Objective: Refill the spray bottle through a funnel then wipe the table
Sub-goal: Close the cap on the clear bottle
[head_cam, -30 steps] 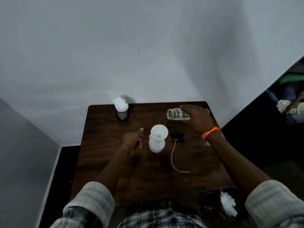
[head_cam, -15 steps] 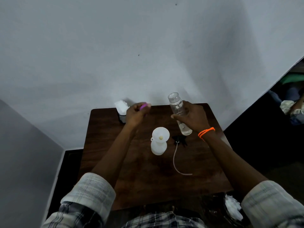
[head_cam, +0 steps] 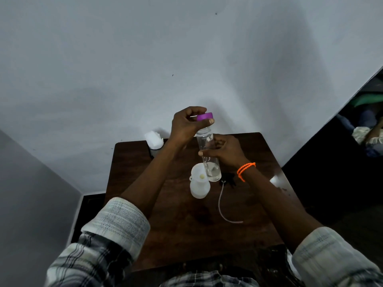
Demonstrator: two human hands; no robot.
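Standing on the brown surface [head_cam: 176,235], the white spray bottle [head_cam: 199,188] carries a funnel [head_cam: 198,173]. Just above it, the right hand [head_cam: 226,152] grips a clear bottle [head_cam: 209,158] upright, while the left hand [head_cam: 186,126] pinches a purple cap [head_cam: 204,116] at its mouth.

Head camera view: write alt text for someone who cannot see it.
A person's left hand holds a purple cap at the mouth of a clear bottle gripped upright by the right hand, above a dark wooden table. Below stand a white spray bottle with a funnel in its neck, and the black sprayer head lying beside it.
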